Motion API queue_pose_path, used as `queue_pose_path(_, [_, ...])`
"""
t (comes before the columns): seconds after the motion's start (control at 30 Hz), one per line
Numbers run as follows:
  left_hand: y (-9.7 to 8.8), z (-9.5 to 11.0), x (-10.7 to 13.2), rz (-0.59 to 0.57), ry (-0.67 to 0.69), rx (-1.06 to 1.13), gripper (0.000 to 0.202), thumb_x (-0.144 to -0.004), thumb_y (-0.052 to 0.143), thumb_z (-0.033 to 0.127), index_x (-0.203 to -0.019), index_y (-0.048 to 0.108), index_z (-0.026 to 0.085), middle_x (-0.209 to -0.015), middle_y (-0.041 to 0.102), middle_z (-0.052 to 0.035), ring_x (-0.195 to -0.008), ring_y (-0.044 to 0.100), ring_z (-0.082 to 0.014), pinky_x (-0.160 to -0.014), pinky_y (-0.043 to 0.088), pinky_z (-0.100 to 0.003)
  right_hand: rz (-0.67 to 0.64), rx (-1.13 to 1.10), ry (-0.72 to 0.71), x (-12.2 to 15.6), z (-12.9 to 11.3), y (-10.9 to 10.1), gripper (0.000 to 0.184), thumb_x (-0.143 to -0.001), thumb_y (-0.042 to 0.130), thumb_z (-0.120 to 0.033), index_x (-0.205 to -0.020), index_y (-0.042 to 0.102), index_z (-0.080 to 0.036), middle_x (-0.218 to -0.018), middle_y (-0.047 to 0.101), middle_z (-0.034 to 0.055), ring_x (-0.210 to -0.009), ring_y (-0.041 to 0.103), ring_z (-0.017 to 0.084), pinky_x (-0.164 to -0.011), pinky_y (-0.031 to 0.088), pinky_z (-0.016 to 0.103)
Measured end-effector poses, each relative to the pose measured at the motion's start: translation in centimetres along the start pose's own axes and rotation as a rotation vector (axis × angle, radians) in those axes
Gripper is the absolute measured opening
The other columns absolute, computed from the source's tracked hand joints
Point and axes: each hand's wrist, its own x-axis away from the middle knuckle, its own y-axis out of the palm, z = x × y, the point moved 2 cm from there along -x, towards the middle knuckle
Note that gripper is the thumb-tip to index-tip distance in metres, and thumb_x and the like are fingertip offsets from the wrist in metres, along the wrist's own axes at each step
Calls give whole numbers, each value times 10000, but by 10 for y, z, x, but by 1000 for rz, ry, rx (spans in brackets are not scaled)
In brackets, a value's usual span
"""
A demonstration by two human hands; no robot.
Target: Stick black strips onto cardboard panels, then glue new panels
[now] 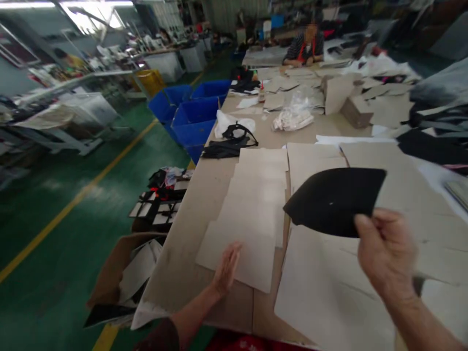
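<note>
My right hand [385,253] is raised over the table, fingers pinched on the lower edge of a black curved piece of material [334,200]. It hangs in the air above overlapping beige paper sheets [321,287]. My left hand [226,265] lies flat with fingers stretched out on the near corner of a stack of beige sheets [252,209]. Both hands are at the table's near end.
The long work table [193,214] carries black straps [228,144], a clear plastic bag [294,114] and cardboard pieces [351,102]. Blue bins [193,119] stand at its left side. An open cardboard box [127,273] sits on the green floor. A person [305,46] works at the far end.
</note>
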Motion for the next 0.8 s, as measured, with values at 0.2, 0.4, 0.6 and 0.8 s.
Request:
queue_pose_path(0.2, [-83, 5, 24, -29, -259, 506, 799, -837, 272, 796, -1196, 607, 166, -1144, 693, -153, -1021, 664, -305, -888, 514, -475, -717, -208, -767, 140, -86, 74, 317, -926, 410, -89, -1080, 615, -276, -1067, 729, 37, -1035, 652, 172, -979, 473, 378])
queue_pose_path(0.4, [-136, -16, 55, -9, -398, 574, 679, -805, 446, 738, -1157, 609, 181, -1099, 707, -131, -999, 671, -311, -839, 534, -453, -904, -58, -587, 244, -48, 92, 267, -952, 434, -125, -1061, 622, -281, -1020, 742, 10, -1179, 581, 201, -1150, 258, 514])
queue_pose_path(0.6, [-145, -44, 68, 106, -422, 307, 426, -677, 717, 453, -992, 599, 193, -948, 719, -65, -904, 672, -238, -783, 536, -347, -932, 96, -438, 267, -21, 83, 284, -934, 445, -103, -1090, 618, -266, -1096, 726, 26, -1283, 498, 266, -1102, 316, 578])
queue_pose_path(0.8, [-164, -54, 80, 130, -402, -116, 222, -674, 644, 399, -767, 598, 203, -769, 687, -13, -766, 654, -225, -637, 493, -282, -887, 69, -366, 273, -6, 83, 315, -931, 428, -99, -1105, 654, -231, -1170, 707, 58, -1241, 548, 251, -1032, 468, 476])
